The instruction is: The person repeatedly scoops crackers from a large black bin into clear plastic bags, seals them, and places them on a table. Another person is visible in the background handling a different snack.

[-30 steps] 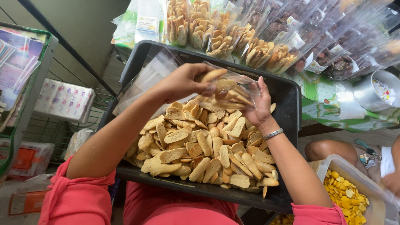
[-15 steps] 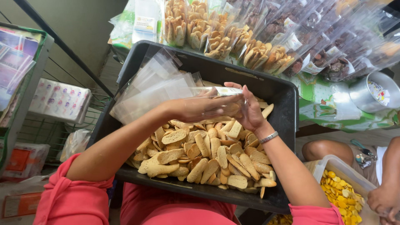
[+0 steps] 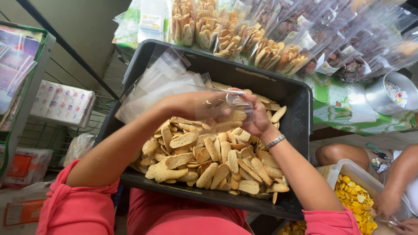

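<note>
Biscuits [image 3: 217, 161] | black tray [image 3: 300, 130], lap | bagged snacks [image 3: 244, 39] behind

Under the hands, golden-brown biscuits [image 3: 209, 161] fill a black tray [image 3: 300, 130]. The bag [image 3: 226, 111] between the hands is clear. Pink sleeves [image 3: 78, 204] cover both arms. Right of the right hand [image 3: 257, 117], yellow chips [image 3: 355, 198] fill a clear tub.

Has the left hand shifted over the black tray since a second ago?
Yes. The left hand has dropped toward the biscuits, away from the black tray far rim.
</note>
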